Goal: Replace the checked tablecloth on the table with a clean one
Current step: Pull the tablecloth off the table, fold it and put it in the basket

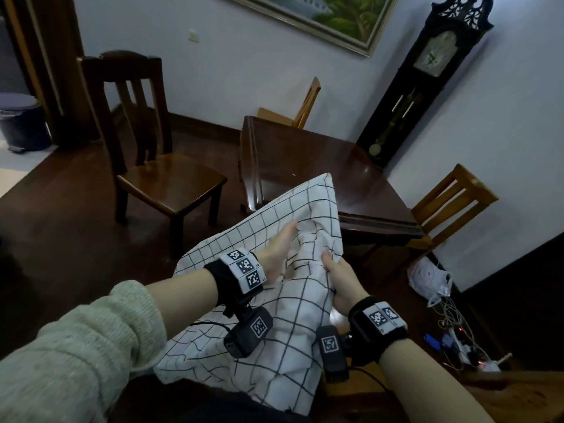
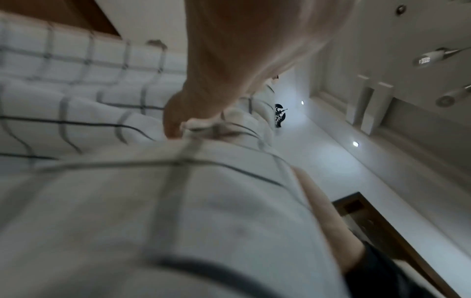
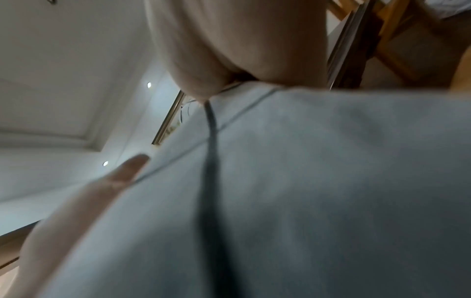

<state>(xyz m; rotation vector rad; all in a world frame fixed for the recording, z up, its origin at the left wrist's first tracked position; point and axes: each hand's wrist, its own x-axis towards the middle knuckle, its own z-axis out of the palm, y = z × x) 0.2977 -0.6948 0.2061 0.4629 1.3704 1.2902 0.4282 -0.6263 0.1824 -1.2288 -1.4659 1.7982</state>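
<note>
The white checked tablecloth point(image 1: 290, 355) is off the table, bunched and held up in front of me, its top corner reaching over the near table edge. The dark wooden table point(image 1: 320, 160) shows a bare glossy top. My left hand point(image 1: 279, 251) reaches into a fold near the cloth's middle, and in the left wrist view the left hand point(image 2: 193, 104) pinches a gathered fold of the checked tablecloth point(image 2: 153, 201). My right hand point(image 1: 337, 279) grips the cloth's right edge. In the right wrist view the blurred checked tablecloth point(image 3: 305, 181) fills the frame, with the right hand point(image 3: 203, 80) closed over it.
A dark wooden chair point(image 1: 164, 175) stands on the left, a light chair point(image 1: 305, 108) behind the table, and another light chair point(image 1: 451, 199) at its right. A tall clock point(image 1: 427, 77) stands against the wall. A plastic bag point(image 1: 427, 279) and tangled cables point(image 1: 464, 346) lie on the floor at right.
</note>
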